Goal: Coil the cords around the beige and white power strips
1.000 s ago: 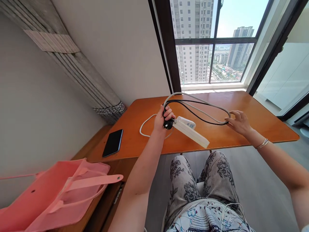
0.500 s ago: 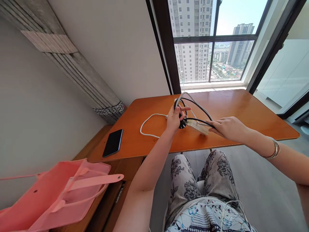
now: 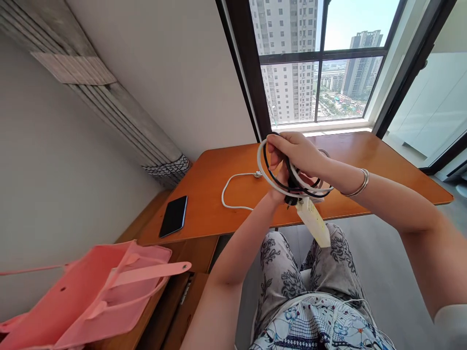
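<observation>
Above the front edge of the orange table [image 3: 383, 165], both my hands hold a coil of white and black cable [image 3: 270, 177]. My left hand [image 3: 279, 187] grips the coil from below, near a black plug. My right hand [image 3: 297, 150] is closed over the top of the loops, partly hiding the left. A white power strip [image 3: 314, 221] hangs down from the coil, off the table edge. A loose white cable end [image 3: 233, 192] still lies on the table to the left.
A black phone [image 3: 174, 216] lies on the lower wooden shelf at left. A pink bag [image 3: 87, 296] sits at the bottom left. A window is behind the table, a folded curtain against the left wall. My patterned trousers are below.
The wide cable loop has been gathered into a small coil. My right hand moved left onto my left hand. The power strip has lifted off the table and now dangles.
</observation>
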`<state>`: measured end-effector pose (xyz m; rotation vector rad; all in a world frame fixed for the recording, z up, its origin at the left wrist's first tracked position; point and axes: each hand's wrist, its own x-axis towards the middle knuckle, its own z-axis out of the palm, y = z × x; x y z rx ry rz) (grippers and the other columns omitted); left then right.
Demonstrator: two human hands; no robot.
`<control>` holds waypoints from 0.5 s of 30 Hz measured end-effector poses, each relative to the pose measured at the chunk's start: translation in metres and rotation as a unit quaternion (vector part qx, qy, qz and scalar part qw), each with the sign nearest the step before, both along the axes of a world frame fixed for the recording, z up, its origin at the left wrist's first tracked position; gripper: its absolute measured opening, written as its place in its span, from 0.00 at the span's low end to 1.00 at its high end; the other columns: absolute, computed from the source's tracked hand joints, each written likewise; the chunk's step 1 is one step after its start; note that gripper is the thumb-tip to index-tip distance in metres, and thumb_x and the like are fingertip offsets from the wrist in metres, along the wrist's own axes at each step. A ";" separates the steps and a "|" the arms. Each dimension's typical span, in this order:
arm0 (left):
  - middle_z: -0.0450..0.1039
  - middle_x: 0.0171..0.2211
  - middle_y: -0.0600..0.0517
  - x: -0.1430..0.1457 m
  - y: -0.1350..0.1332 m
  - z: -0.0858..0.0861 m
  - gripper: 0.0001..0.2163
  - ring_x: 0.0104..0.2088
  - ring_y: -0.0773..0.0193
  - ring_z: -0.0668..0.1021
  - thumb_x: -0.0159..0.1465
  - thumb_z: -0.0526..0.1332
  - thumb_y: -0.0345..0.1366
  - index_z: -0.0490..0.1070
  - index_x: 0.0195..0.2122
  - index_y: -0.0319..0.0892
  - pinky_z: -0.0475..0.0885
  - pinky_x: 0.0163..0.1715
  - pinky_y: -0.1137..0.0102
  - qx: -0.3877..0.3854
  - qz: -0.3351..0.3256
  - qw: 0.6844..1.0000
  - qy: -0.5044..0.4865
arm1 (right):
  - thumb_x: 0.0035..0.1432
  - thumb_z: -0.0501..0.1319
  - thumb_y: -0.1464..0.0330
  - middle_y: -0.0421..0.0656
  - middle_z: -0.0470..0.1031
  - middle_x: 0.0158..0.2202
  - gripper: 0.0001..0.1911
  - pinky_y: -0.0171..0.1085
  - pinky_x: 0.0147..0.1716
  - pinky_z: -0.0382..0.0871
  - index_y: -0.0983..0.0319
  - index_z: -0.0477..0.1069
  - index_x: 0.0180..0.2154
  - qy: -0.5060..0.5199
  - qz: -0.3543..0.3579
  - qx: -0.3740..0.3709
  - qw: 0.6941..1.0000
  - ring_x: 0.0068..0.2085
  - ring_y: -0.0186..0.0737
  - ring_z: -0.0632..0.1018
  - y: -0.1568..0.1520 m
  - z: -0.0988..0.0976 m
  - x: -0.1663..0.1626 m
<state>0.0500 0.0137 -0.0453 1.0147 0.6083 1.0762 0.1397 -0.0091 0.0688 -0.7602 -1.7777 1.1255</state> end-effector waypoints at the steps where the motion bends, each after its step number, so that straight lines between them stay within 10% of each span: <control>1: 0.69 0.19 0.53 0.001 -0.001 -0.002 0.25 0.19 0.63 0.74 0.63 0.55 0.61 0.71 0.32 0.40 0.67 0.18 0.71 0.000 -0.001 1.000 -0.009 | 0.66 0.56 0.50 0.36 0.70 0.20 0.23 0.29 0.26 0.67 0.61 0.65 0.29 0.025 -0.035 -0.006 0.999 0.24 0.29 0.75 0.006 -0.003 -0.001; 6: 0.65 0.15 0.56 0.005 -0.004 -0.008 0.19 0.12 0.72 0.61 0.62 0.60 0.54 0.68 0.26 0.42 0.59 0.13 0.73 0.014 0.016 0.999 -0.041 | 0.67 0.53 0.50 0.37 0.72 0.25 0.21 0.30 0.33 0.69 0.59 0.66 0.32 0.068 -0.169 0.039 0.982 0.32 0.32 0.78 0.024 -0.027 0.006; 11: 0.61 0.14 0.56 0.005 -0.010 -0.002 0.30 0.13 0.71 0.60 0.56 0.55 0.69 0.70 0.28 0.42 0.66 0.17 0.69 0.020 -0.017 0.998 -0.060 | 0.68 0.50 0.52 0.38 0.73 0.27 0.20 0.33 0.41 0.67 0.59 0.66 0.32 0.022 -0.222 0.092 0.970 0.36 0.34 0.77 0.028 -0.043 0.015; 15: 0.64 0.16 0.59 0.008 -0.015 0.001 0.29 0.15 0.73 0.60 0.41 0.72 0.63 0.72 0.31 0.42 0.62 0.17 0.72 0.083 -0.007 0.996 0.024 | 0.68 0.52 0.56 0.39 0.75 0.29 0.18 0.34 0.42 0.66 0.59 0.66 0.29 -0.068 -0.235 0.103 0.964 0.37 0.36 0.76 0.028 -0.044 0.023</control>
